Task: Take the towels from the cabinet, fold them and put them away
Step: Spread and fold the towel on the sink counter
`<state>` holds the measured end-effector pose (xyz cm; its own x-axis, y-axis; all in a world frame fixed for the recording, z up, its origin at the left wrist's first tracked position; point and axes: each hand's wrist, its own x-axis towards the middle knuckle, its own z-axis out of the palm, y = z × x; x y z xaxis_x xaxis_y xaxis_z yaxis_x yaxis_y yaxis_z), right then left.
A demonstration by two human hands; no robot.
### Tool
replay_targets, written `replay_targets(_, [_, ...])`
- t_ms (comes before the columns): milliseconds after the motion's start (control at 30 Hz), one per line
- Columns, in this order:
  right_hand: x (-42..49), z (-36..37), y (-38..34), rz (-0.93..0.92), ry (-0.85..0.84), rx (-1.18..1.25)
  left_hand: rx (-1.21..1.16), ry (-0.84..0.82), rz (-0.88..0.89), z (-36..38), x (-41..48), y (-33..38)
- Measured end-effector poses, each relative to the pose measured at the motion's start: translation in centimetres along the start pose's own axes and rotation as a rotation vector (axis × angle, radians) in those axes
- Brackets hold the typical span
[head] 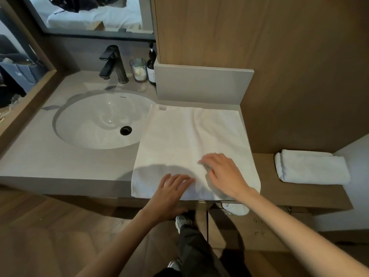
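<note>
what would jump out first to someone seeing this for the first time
A white towel spread flat on the counter right of the sink, with the left hand and right hand lying flat on its near edge. Next, a folded towel on the wooden ledge at far right.

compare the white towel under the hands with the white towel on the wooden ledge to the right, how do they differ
The white towel under the hands is spread flat; the white towel on the wooden ledge is folded into a compact bundle. The spread one covers far more surface and overhangs the front edge; the folded one sits wholly on its ledge. Both hands rest on the first; nothing touches the second. Both are plain white.
</note>
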<state>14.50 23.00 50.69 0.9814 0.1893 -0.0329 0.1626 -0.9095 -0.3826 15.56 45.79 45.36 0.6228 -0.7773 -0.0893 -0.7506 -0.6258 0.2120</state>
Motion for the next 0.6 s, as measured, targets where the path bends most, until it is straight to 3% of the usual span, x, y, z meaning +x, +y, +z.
replay_targets(233, [-6.6,5.5,1.7,0.019,-0.135,-0.326,0.297,-0.028,-0.065,0.8,-0.9,-1.4])
replay_targets(467, [-6.2,5.8,2.3,0.114,-0.189,-0.511,0.368,-0.024,-0.051,0.8,-1.1,-2.1])
replay_targets(600, [-5.9,6.2,2.7,0.163,-0.158,-0.529,0.272,-0.007,-0.088,0.0,-1.7,-2.7])
